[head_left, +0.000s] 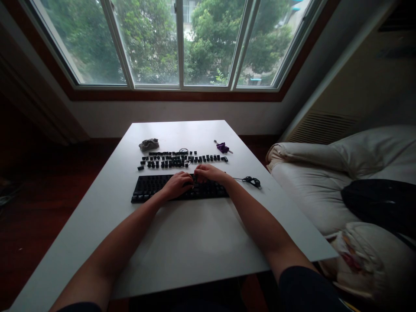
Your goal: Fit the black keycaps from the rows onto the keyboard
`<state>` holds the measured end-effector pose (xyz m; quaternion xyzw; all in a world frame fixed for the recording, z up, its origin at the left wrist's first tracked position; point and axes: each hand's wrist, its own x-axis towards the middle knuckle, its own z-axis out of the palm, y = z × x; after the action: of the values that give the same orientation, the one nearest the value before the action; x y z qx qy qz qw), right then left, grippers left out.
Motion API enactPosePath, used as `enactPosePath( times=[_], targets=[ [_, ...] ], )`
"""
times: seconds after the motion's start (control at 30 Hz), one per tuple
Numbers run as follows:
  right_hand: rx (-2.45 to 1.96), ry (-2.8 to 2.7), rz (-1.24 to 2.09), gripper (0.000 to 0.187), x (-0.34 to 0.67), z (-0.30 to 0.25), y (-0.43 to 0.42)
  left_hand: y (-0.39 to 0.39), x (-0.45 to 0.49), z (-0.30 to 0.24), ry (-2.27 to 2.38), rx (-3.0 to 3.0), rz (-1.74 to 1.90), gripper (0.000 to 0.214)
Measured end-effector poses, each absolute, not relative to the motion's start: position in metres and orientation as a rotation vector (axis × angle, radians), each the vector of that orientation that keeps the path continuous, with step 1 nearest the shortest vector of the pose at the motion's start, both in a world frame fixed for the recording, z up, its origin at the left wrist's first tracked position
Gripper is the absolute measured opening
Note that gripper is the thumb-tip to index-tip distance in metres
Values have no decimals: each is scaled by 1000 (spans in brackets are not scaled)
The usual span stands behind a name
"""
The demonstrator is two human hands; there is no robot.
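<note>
Grip: L hand (177,184) curled, knuckles up, over mid keyboard (146,188). R hand (209,172) fingertips down at its back edge, touching L. Can't tell if either pinches anything, fingers hidden. Keyboard flat on white table (195,242), loose keycaps (175,159) in rows just behind it. Grey cloth (149,144) and purple tool (222,147) farther back, coiled cable (252,180) to R. My judgement: brace board w/ one hand, move keys straight up/down, not tilted, and don't knock the rows.
</note>
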<state>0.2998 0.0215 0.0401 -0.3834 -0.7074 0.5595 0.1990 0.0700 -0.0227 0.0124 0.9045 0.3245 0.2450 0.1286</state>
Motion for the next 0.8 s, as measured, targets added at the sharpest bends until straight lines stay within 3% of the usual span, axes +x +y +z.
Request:
enactPosePath(
  times=[0.27, 0.8],
  targets=[
    [-1189, -1813, 1439, 23, 299, 41, 23, -23, 70, 13, 935, 2630, 719, 14],
    [-1186, -1827, 1586, 21, 298, 30, 27, -24, 70, 13, 978, 2635, 746, 12]
  ],
)
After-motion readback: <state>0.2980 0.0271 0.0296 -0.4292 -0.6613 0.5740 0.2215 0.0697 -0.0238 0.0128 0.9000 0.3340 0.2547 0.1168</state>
